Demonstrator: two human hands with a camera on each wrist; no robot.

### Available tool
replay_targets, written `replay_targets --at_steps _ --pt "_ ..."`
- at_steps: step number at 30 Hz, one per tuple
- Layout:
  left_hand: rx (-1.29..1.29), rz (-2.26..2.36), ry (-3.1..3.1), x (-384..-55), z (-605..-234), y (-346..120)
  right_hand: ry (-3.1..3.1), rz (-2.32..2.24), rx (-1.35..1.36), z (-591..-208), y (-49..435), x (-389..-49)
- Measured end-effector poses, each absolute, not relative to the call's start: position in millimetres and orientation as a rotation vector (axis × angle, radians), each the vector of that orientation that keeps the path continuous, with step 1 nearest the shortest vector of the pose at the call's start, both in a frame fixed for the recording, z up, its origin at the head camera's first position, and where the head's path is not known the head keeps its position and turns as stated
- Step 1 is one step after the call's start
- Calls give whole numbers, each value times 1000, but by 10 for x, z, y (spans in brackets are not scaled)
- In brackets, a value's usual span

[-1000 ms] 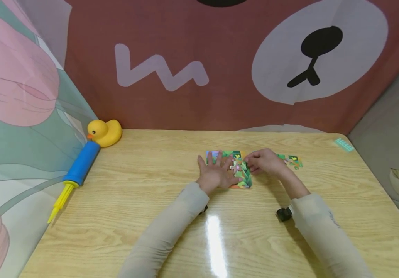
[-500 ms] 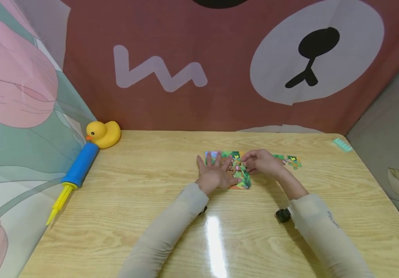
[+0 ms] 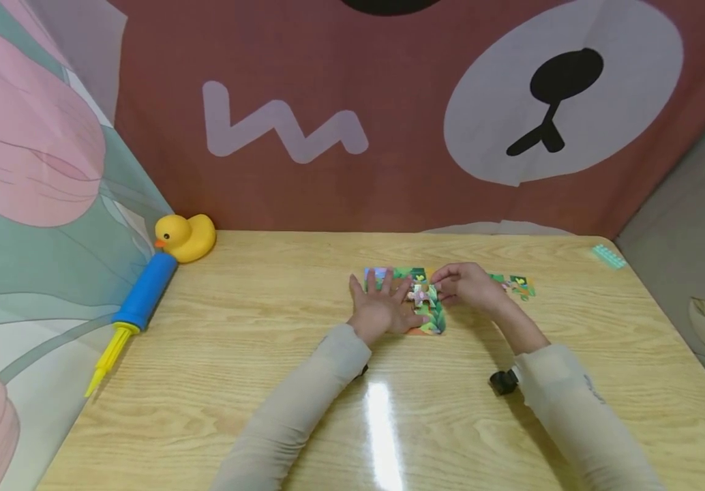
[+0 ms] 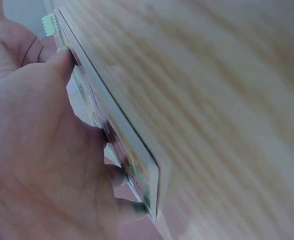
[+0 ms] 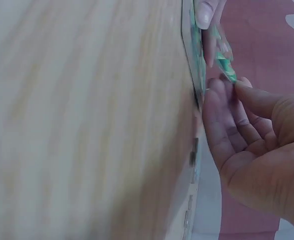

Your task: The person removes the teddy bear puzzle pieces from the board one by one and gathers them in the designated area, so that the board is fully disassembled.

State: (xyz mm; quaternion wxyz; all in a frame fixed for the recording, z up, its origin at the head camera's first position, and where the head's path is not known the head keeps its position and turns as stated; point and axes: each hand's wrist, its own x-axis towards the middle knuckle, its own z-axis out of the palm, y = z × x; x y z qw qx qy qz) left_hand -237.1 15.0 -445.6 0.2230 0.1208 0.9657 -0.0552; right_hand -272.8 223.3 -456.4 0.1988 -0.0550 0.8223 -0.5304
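Note:
A colourful jigsaw puzzle (image 3: 436, 323) lies on the wooden table, with my left hand (image 3: 378, 312) resting on its left part, fingers spread. In the left wrist view, fingertips touch the picture side of the puzzle (image 4: 117, 142) near its edge. My right hand (image 3: 468, 284) is at the right side and pinches a puzzle piece (image 3: 424, 295) by its edge, over the puzzle. The right wrist view shows that piece (image 5: 226, 66) tilted up from the board between thumb and fingers. Much of the puzzle is hidden under my left hand.
Several loose puzzle pieces (image 3: 521, 284) lie to the right, partly behind my right wrist. A teal toy brick (image 3: 608, 256) is at the back right corner. A yellow rubber duck (image 3: 187, 239) and a blue hand pump (image 3: 146, 290) lie along the left edge. A printed curtain (image 3: 303, 191) stands behind.
The pinched piece tipped down closer to the puzzle half a second ago and is now raised again at an angle. My right hand shifted only slightly; my left hand stays spread in place.

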Motion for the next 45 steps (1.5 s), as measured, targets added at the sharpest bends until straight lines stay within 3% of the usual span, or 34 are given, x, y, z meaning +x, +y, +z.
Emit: replay_targets --at_steps 18,45 --pt "360 -120 2650 -2371 -4451 133 2008 -1995 17 -4355 2996 -2565" --pt "393 -148 2618 -2396 -4475 177 2063 -1885 175 -4591 3895 -2192"
